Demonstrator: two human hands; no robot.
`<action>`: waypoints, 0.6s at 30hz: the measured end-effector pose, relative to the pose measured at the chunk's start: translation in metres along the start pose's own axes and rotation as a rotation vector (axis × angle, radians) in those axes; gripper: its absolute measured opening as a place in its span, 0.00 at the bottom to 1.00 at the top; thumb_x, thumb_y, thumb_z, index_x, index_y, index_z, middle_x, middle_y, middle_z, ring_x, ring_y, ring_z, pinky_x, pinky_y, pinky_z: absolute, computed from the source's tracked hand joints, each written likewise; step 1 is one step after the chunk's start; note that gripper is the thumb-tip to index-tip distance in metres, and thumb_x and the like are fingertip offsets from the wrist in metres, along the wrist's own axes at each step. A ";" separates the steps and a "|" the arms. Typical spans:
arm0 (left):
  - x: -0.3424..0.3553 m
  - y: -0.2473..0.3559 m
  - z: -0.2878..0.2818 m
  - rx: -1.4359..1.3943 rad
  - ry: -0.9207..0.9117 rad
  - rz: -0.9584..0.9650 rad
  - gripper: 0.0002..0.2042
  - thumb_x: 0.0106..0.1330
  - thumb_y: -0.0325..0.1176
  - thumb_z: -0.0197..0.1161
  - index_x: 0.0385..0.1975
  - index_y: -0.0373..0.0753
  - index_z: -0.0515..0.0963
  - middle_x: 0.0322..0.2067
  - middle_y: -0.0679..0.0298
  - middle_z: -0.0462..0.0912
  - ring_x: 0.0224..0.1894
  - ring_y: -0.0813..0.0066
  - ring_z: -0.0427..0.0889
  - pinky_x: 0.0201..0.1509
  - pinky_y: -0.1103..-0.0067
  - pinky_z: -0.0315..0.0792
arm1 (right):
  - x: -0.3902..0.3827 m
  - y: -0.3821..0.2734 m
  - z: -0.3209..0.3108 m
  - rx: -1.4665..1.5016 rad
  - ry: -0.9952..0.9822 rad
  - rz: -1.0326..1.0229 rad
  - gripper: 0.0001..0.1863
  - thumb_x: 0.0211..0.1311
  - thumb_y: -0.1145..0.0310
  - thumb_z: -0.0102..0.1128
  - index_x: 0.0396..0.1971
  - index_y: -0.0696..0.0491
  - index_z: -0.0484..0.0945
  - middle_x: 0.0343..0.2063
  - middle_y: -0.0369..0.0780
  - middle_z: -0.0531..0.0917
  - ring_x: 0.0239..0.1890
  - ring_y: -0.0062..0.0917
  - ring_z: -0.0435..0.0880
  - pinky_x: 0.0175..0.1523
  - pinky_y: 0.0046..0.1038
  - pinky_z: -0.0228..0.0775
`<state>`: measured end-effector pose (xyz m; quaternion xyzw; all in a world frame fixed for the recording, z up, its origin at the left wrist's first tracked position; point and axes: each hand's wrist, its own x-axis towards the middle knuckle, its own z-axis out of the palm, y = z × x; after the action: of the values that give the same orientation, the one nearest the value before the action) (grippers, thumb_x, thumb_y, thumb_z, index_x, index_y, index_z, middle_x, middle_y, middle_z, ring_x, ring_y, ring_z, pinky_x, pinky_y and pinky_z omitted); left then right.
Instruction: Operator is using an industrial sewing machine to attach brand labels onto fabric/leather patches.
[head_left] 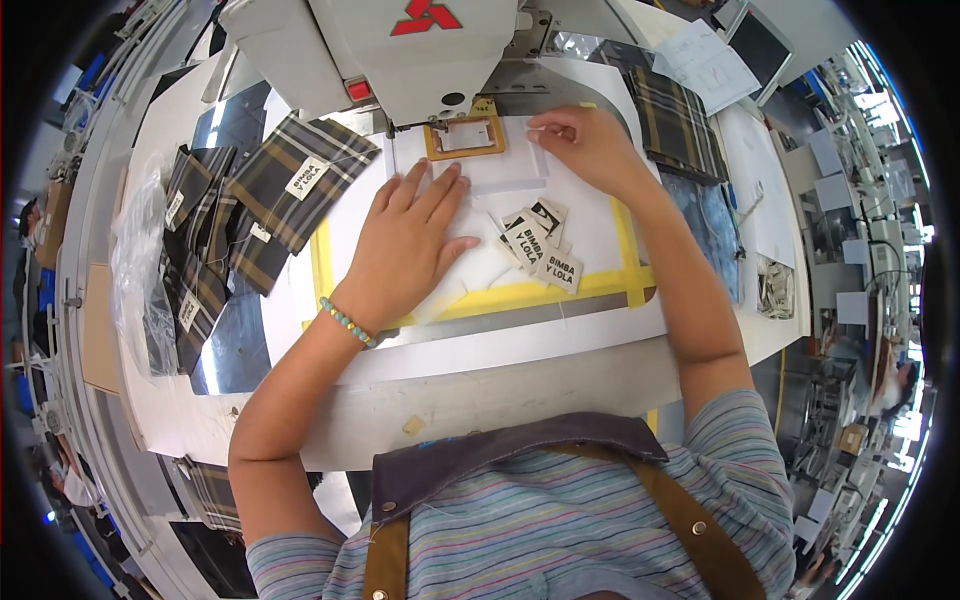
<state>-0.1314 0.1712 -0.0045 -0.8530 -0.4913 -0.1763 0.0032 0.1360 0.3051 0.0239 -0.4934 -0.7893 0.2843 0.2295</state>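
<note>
My left hand [405,235] lies palm down on the white work surface [480,262], fingers spread, the tips just short of a tan rectangular clamp frame [467,153]. That frame sits under the head of a sewing machine [400,70], around a small pale piece. A clear sheet [520,184] extends around and below the frame. At the sheet's upper right, my right hand [592,150] is closed with thumb and fingertips together; whatever is between them is too small to make out. Between my hands lies a loose pile of cream fabric labels [545,245] with dark print.
Dark plaid fabric pieces [285,215], several bearing cream labels, lie at left beside a clear plastic bag [145,270]. More folded plaid [682,125] is stacked at right, near paper sheets [705,65] and a container of labels [775,288]. Yellow tape [520,297] borders the work surface.
</note>
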 end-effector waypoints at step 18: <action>0.002 -0.023 -0.008 0.080 -0.052 0.039 0.35 0.74 0.58 0.58 0.71 0.37 0.71 0.72 0.56 0.73 0.76 0.45 0.66 0.79 0.54 0.60 | -0.037 -0.007 0.033 -0.471 -0.126 -0.415 0.33 0.75 0.38 0.56 0.69 0.45 0.79 0.79 0.56 0.54 0.82 0.54 0.49 0.81 0.62 0.40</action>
<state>-0.1524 0.1838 -0.0003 -0.8659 -0.4811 -0.1344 0.0280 0.1252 0.2610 0.0012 -0.3431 -0.9298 0.0709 0.1128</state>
